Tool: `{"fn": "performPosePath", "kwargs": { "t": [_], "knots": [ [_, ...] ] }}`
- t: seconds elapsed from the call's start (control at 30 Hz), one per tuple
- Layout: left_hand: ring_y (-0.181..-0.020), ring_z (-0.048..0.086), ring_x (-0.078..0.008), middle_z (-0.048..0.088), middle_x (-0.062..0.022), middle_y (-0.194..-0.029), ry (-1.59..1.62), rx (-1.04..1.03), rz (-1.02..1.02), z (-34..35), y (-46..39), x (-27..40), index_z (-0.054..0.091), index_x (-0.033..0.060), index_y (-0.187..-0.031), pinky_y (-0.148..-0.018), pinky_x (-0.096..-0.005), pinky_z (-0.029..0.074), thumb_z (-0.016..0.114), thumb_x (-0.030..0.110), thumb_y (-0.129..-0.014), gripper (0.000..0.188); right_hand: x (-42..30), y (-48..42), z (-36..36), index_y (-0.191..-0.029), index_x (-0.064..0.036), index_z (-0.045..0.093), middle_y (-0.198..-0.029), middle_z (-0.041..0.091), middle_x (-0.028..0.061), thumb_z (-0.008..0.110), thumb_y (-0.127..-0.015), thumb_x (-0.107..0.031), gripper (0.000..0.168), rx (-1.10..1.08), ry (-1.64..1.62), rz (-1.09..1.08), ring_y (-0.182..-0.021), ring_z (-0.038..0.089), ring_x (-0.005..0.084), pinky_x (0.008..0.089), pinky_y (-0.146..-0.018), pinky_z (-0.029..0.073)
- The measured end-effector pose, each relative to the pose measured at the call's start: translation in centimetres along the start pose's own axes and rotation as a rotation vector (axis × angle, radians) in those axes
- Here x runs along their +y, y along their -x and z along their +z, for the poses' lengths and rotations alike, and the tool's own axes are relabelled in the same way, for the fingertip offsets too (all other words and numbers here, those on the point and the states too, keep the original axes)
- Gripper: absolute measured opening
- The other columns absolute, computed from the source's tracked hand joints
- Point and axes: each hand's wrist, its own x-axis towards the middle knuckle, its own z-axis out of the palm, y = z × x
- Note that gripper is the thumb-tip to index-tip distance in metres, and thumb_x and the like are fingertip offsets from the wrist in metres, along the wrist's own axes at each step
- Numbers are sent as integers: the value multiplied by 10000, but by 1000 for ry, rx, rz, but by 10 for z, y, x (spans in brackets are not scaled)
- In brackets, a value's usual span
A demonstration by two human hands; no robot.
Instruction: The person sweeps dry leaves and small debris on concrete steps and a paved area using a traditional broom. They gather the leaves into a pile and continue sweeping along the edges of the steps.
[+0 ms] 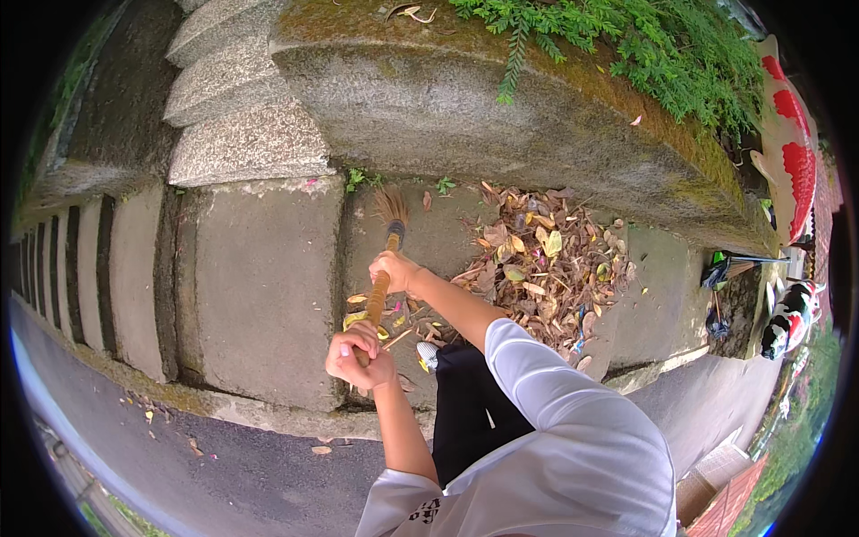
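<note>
Both hands grip a stick broom with a tan wrapped handle. My left hand is closed around the handle's upper end, close to my body. Farther down, my right hand wraps the handle just above a dark binding. The broom's brown bristles fan out over the concrete near the foot of the wall. To the right of the broom lies a large heap of dry leaves, mostly brown with some yellow. Loose leaves and yellow scraps lie beside the handle, partly hidden by my hands.
Concrete steps run off to the left, and speckled stone steps rise at the upper left. A mossy wall borders the far side. Asphalt lies along the near edge. At right are black bags and a koi figure.
</note>
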Motion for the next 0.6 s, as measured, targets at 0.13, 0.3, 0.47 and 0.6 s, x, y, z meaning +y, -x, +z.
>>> {"fn": "performPosePath", "kwargs": {
  "t": [0.13, 0.3, 0.47, 0.6],
  "knots": [
    [-388, 338, -112, 381, -37, -440, 45, -99, -119, 17, 34, 5, 429, 26, -585, -457, -279, 325, 447, 162, -817, 270, 2, 64, -27, -619, -70, 556, -635, 585, 126, 689, -602, -184, 175, -1, 100, 115, -662, 580, 335, 419, -629, 454],
    [-402, 333, -128, 368, -29, -446, 160, -66, -324, 14, 46, -5, 413, 44, -595, -505, -312, 364, 421, 154, -785, 220, -8, 131, -78, -631, -96, 586, -641, 604, 100, 697, -586, -210, 165, 27, 410, 299, -647, 585, 314, 415, -640, 471],
    [-430, 332, -144, 353, -22, -478, 297, -1, -498, -17, 51, -10, 410, 30, -637, -544, -327, 367, 401, 149, -798, 201, -72, 173, -109, -607, -117, 602, -629, 614, 80, 704, -536, -198, 148, 60, 595, 433, -615, 613, 282, 392, -567, 480],
    [-409, 320, -116, 362, -14, -467, 260, -101, -333, 6, 24, 82, 428, 39, -653, -524, -325, 366, 396, 117, -823, 190, -111, 161, -71, -597, -117, 579, -596, 592, 68, 714, -520, -184, 169, 207, 383, 287, -585, 601, 275, 387, -541, 464]
  ]
}}
